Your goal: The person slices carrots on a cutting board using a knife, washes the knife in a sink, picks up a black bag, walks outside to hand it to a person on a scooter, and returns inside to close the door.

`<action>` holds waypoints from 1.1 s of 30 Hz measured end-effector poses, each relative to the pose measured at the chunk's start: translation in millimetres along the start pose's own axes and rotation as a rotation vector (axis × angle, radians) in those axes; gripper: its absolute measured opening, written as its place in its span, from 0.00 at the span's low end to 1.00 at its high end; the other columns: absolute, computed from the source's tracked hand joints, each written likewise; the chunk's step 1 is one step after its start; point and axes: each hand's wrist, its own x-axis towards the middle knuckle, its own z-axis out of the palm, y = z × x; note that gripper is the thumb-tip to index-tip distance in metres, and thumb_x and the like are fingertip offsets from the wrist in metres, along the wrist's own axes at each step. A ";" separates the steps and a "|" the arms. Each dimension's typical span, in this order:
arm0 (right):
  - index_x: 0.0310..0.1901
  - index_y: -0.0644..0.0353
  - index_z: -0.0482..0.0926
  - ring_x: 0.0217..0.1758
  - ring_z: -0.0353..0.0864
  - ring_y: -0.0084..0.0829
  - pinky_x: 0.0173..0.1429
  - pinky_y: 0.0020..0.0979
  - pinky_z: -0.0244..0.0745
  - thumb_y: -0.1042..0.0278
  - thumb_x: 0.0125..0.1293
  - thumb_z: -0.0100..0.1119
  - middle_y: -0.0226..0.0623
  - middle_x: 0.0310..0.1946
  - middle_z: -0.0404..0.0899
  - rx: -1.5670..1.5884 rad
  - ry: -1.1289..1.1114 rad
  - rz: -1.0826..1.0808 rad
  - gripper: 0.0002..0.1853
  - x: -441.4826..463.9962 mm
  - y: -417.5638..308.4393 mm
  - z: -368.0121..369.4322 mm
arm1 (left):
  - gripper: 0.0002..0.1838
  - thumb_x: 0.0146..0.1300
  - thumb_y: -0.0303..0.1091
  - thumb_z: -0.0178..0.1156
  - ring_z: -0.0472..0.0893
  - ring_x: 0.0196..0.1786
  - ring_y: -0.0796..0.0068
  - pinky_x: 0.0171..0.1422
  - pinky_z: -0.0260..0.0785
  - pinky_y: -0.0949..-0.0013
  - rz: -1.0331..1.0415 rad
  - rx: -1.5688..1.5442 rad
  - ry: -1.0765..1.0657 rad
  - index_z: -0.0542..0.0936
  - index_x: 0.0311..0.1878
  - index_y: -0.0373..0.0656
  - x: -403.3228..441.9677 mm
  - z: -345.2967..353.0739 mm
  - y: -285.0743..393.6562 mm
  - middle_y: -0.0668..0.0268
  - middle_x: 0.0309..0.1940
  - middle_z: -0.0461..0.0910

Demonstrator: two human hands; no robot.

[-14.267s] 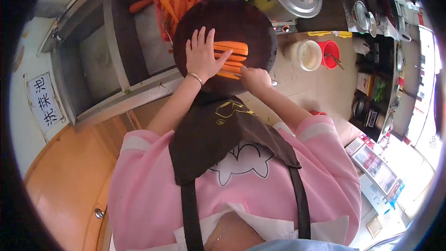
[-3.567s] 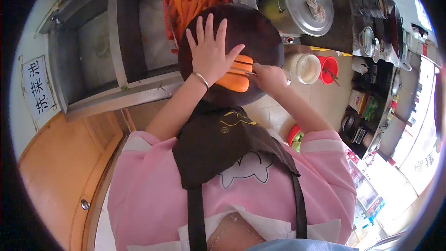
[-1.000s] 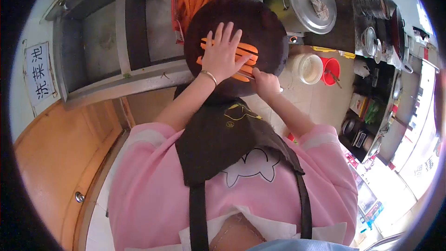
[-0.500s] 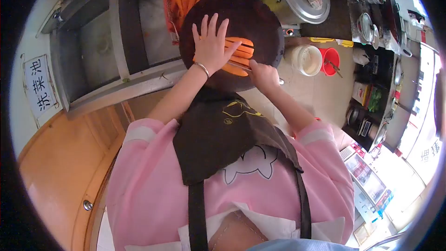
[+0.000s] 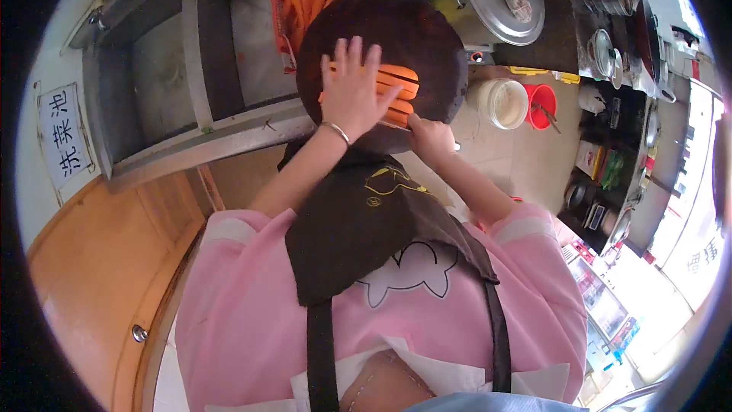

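Halved carrot pieces (image 5: 400, 80) lie side by side on a dark round chopping board (image 5: 427, 38). My left hand (image 5: 352, 95) rests over them, fingers stretched out and a bangle at the wrist. My right hand (image 5: 431, 140) is closed around the handle of a knife (image 5: 398, 125), just right of the carrots. Only a thin part of the blade shows, at the near edge of the carrots, and my left hand hides some of the pieces.
Behind the board is a red basket (image 5: 279, 30) of carrot sticks. Steel sinks (image 5: 194, 69) stand on the left. To the right are a large lidded pot (image 5: 488, 11), a white tub (image 5: 499, 103), a red bucket (image 5: 540, 107) and shelves of pans.
Both hands have shifted a little toward my body, and the knife has moved to the near edge of the carrots. A gap between the carrot pieces now shows near my left thumb.
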 end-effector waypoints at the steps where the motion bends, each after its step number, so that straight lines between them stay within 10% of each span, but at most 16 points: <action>1: 0.33 0.54 0.70 0.25 0.80 0.46 0.29 0.47 0.75 0.61 0.59 0.60 0.39 0.21 0.78 0.038 0.055 -0.034 0.10 0.1 3.0 6.3 | 0.39 0.62 0.63 0.53 0.57 0.72 0.46 0.71 0.49 0.39 -0.011 0.000 -0.005 0.64 0.68 0.46 -0.3 2.2 2.0 0.51 0.69 0.60; 18: 0.38 0.54 0.70 0.29 0.83 0.45 0.32 0.46 0.78 0.65 0.60 0.54 0.37 0.25 0.80 -0.164 -0.204 0.087 0.07 11.5 -25.0 -15.7 | 0.43 0.58 0.66 0.55 0.61 0.71 0.48 0.71 0.53 0.45 0.032 -0.087 0.047 0.65 0.68 0.45 -0.1 16.4 -24.4 0.52 0.68 0.62; 26: 0.36 0.55 0.82 0.32 0.86 0.40 0.32 0.47 0.80 0.59 0.63 0.52 0.42 0.28 0.83 -0.192 -0.432 0.259 0.11 8.0 -5.9 24.2 | 0.38 0.51 0.52 0.68 0.64 0.67 0.49 0.69 0.54 0.47 0.167 -0.265 0.095 0.71 0.62 0.41 0.3 -13.8 -2.0 0.50 0.65 0.66; 33: 0.42 0.51 0.74 0.31 0.82 0.46 0.32 0.49 0.75 0.58 0.62 0.55 0.39 0.26 0.80 0.070 -0.012 0.190 0.10 -49.3 6.3 -51.8 | 0.39 0.61 0.47 0.60 0.55 0.73 0.49 0.77 0.44 0.50 0.091 -0.711 0.482 0.59 0.69 0.36 3.9 -38.7 -45.2 0.49 0.71 0.57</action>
